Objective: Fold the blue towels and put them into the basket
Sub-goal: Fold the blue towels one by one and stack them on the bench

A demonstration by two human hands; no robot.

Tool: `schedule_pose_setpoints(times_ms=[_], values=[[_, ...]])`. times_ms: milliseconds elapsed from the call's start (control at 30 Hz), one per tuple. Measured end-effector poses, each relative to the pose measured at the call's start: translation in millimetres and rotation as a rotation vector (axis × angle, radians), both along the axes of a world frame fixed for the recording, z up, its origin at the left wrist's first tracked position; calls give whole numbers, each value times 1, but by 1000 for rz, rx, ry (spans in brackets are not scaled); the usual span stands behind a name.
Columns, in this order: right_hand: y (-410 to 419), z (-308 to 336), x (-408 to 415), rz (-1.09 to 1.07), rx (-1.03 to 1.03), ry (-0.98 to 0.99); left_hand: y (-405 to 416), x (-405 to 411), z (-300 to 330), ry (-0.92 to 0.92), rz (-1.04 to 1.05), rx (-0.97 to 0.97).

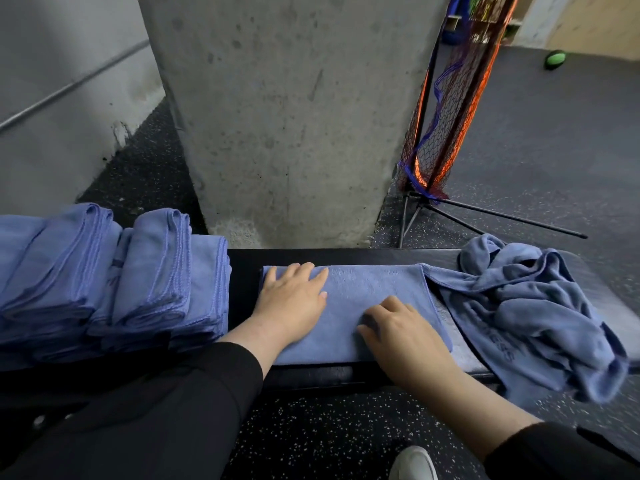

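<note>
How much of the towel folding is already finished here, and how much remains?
Done: several folded towels stand stacked at the left. In hand: one partly folded towel lies flat on the black bench; the left hand presses it and the right hand rests on it. Left: the crumpled towels at the right. No basket is in view.

Long black padded bench (460,348) carrying stacked folded blue microfibre towels (138,282), one flat folded blue towel (360,292), a crumpled blue towel heap (530,313) lying right
</note>
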State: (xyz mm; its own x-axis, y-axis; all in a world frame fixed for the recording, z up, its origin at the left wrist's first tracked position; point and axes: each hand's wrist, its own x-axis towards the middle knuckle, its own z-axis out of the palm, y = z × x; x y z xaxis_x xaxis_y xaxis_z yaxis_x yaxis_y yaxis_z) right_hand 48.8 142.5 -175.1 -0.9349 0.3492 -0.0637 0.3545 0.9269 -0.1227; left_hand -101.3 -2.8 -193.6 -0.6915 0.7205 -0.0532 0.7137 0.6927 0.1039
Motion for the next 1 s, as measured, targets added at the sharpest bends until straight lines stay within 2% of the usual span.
schedule_pose_setpoints(times_ms=[133,267,400,533,700,800,900,1000], values=[[-11,7,-15,-82,19,-62,-13,8,0,63,54,-51],[-21,-5,-37,-72,36,-55,-25,25,2,140,113,-81],[-16,-19,-60,-6,-35,29,-35,44,4,162,163,-122],[7,-24,-73,140,-123,42,-38,45,5,107,177,-37],[25,-22,-75,232,-82,26,-44,28,5,51,-23,-8],[15,-17,-64,249,-45,214,-48,27,1,19,-43,6],[0,-13,-39,367,-39,374,-53,28,0,78,-105,116],[-6,-18,-6,558,-93,273,-64,34,2,47,-201,209]])
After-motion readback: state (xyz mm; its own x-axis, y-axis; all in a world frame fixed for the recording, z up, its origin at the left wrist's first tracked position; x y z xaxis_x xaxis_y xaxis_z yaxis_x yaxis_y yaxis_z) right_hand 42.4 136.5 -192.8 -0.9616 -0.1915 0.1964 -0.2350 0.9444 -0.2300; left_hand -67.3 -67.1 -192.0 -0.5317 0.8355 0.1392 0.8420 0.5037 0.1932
